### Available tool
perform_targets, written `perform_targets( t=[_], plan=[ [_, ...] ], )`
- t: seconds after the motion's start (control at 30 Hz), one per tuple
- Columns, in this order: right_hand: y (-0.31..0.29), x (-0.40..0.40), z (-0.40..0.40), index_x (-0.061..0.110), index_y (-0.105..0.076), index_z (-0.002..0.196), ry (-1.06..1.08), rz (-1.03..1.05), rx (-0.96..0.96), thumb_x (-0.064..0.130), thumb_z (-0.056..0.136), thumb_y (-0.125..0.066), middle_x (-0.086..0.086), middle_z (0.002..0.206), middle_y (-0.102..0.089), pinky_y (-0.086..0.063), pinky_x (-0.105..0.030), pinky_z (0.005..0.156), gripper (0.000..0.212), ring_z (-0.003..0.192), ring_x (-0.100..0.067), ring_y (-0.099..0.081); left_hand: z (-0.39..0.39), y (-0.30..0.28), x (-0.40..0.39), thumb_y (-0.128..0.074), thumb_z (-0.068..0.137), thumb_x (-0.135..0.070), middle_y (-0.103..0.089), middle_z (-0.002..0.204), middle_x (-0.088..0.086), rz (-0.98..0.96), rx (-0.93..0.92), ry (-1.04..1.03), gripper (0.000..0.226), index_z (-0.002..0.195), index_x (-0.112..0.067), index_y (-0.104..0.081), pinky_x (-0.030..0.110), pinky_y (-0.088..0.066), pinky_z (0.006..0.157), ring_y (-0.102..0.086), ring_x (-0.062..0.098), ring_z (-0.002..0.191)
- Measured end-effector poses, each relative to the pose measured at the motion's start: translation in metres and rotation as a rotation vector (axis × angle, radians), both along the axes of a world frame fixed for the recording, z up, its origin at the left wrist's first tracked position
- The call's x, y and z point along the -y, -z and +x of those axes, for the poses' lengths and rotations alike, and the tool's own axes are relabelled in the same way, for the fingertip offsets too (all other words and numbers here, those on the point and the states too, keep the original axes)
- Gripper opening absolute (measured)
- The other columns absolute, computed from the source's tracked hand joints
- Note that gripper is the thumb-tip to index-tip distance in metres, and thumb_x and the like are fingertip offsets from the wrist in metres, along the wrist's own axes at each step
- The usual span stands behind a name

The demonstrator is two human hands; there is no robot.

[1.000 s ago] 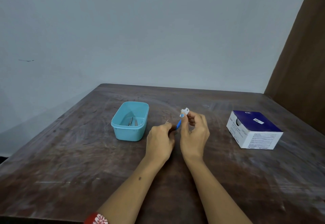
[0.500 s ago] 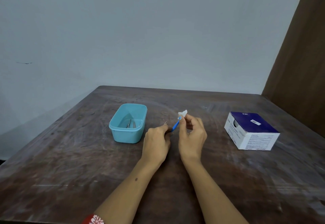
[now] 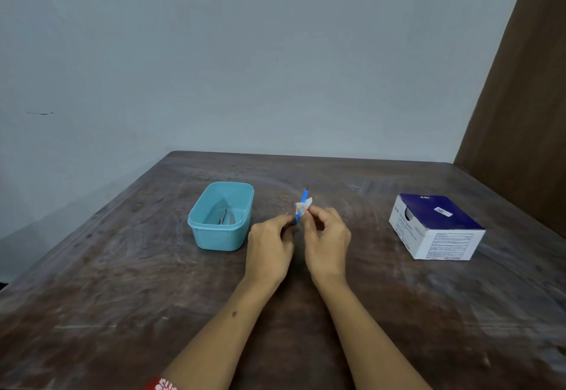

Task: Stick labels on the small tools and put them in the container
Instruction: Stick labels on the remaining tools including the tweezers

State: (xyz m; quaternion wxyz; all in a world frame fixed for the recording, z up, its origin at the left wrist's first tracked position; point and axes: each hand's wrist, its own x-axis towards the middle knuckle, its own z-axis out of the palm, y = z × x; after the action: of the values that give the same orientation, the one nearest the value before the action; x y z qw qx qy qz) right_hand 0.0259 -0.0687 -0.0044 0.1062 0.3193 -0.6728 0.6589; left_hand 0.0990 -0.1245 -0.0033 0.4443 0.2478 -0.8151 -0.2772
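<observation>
Container left on table, box right, hands between, tools in container.

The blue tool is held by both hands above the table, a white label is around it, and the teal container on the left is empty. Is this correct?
Not quite: the head view shows the teal container already holds small metal tools. The rest stands: the left hand and right hand hold the blue tool with the white label around it.

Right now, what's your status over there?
Left hand grips blue tool; right hand pinches white label onto it. Container left, path open.
</observation>
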Motion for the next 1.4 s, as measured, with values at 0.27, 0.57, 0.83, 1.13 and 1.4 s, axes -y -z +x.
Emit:
perform_targets(
  t=[0.27,0.57,0.83,1.13,1.4],
  plan=[
    [-0.0049,-0.0028,0.001,0.017,-0.065,0.095,0.051,-0.105,0.045,0.013,0.082,-0.07,0.007,0.083,-0.064,-0.048,-0.012,0.071,0.015,0.077,-0.005,-0.061,-0.0007,0.0021,-0.0017,-0.061,0.082,-0.004,-0.074,0.082,0.0,-0.022,0.02,0.083,0.019,0.095,-0.013,-0.072,0.025,-0.053,0.069,-0.067,0.009,0.073],
    [-0.0023,-0.0028,0.0022,0.015,-0.056,0.093,0.117,-0.116,0.064,0.019,0.074,-0.078,0.002,0.087,-0.058,-0.045,-0.018,0.07,0.029,0.077,-0.01,-0.055,-0.0035,0.0009,-0.0017,-0.062,0.08,0.001,-0.074,0.08,0.0,0.031,-0.1,0.07,0.019,0.091,-0.01,-0.073,0.019,-0.052,0.068,-0.065,0.004,0.074],
    [-0.0015,-0.0007,0.0037,0.02,-0.069,0.086,-0.018,-0.058,0.104,0.018,0.082,-0.07,0.009,0.078,-0.069,-0.052,-0.018,0.071,0.005,0.072,-0.002,-0.064,-0.0025,0.0016,0.0007,-0.061,0.081,0.0,-0.074,0.087,0.001,0.049,-0.084,0.059,0.025,0.099,-0.012,-0.073,0.019,-0.054,0.073,-0.067,0.005,0.077],
    [-0.0016,-0.001,0.004,0.016,-0.071,0.093,0.015,-0.013,-0.018,0.014,0.085,-0.065,0.008,0.083,-0.062,-0.053,-0.034,0.072,0.01,0.071,-0.01,-0.063,-0.0022,0.0025,0.0002,-0.06,0.081,0.0,-0.074,0.084,-0.001,0.063,-0.067,0.098,0.026,0.098,-0.013,-0.073,0.029,-0.056,0.072,-0.068,0.006,0.075],
    [-0.0061,-0.0036,0.0054,0.015,-0.07,0.093,0.02,-0.021,-0.041,0.012,0.086,-0.064,0.006,0.085,-0.061,-0.05,-0.025,0.074,0.01,0.077,-0.006,-0.06,-0.0022,0.0019,-0.0017,-0.062,0.083,-0.002,-0.074,0.092,-0.002,0.09,-0.082,0.132,0.028,0.106,-0.014,-0.071,0.029,-0.057,0.077,-0.068,0.003,0.083]
  ],
)
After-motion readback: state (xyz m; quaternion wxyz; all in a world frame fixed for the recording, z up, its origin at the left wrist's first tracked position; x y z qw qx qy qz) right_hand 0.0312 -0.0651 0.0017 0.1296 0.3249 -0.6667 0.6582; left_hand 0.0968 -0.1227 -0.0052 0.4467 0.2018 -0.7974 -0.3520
